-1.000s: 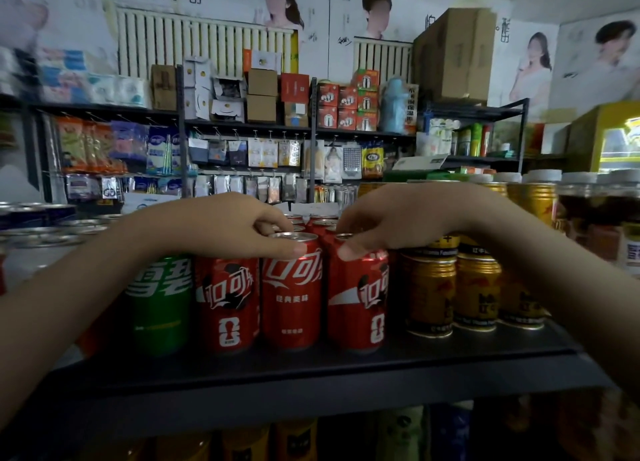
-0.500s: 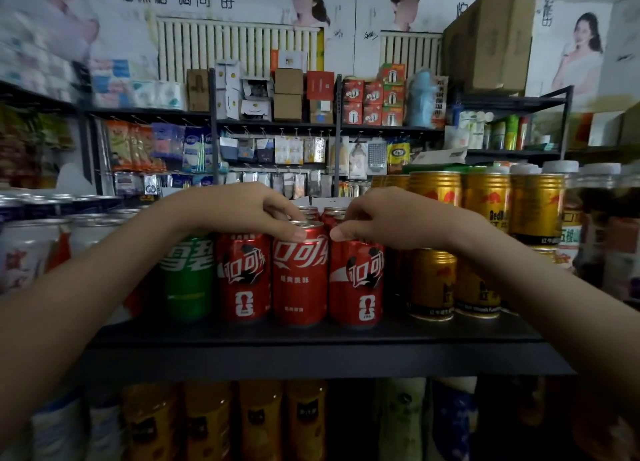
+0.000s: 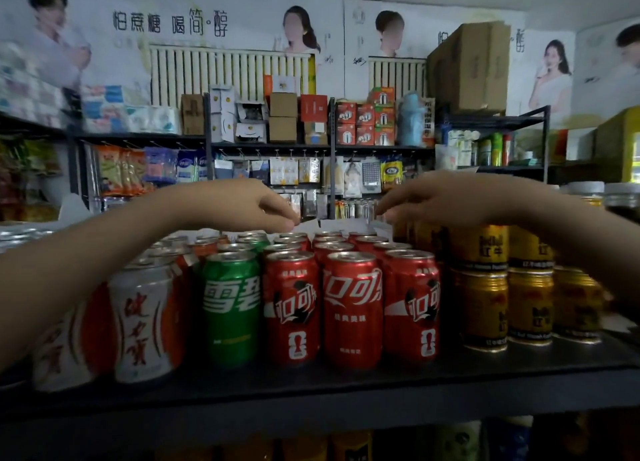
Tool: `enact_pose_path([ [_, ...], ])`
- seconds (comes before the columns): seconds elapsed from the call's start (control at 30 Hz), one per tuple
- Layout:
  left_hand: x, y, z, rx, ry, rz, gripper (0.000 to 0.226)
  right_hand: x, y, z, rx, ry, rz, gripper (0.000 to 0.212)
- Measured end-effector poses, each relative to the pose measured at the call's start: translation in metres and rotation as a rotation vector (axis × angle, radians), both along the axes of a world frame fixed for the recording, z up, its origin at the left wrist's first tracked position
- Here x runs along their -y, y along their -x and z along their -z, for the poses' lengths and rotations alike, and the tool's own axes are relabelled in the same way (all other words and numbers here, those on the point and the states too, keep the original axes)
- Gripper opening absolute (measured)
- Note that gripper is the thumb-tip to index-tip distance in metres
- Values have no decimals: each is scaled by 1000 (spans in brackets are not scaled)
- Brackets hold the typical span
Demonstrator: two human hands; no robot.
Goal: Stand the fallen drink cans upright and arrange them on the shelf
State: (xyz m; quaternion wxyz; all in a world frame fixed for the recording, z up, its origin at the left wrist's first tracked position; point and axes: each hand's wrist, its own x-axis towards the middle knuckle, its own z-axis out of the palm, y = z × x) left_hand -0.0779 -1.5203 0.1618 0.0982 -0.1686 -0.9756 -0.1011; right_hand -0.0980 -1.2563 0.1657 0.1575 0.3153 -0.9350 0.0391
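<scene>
Hovering left hand (image 3: 242, 202) and right hand (image 3: 446, 197) above can tops, apart, fingers loosely curled, gripping nothing. Standing upright in rows on shelf (image 3: 311, 389): red cans (image 3: 351, 308) centre, green can (image 3: 231, 308) left of them, gold cans (image 3: 485, 308) right.

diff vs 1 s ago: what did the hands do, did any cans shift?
Both hands came up off the tops of the red cans. The left hand and the right hand now hover above the rows, further apart, holding nothing. The red cans, green can and gold cans stayed upright in the same order on the shelf.
</scene>
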Motion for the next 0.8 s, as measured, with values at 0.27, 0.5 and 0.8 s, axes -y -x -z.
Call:
enact_pose_path([
  [0.27, 9, 43, -13, 182, 210, -68, 41, 37, 47, -15, 218, -246, -58, 39],
  [0.5, 4, 70, -17, 357, 285, -55, 43, 65, 74, -24, 436, -422, -161, 60],
  [0.8, -1, 77, -11, 297, 351, -13, 41, 80, 111, -9, 239, -628, -268, 74],
])
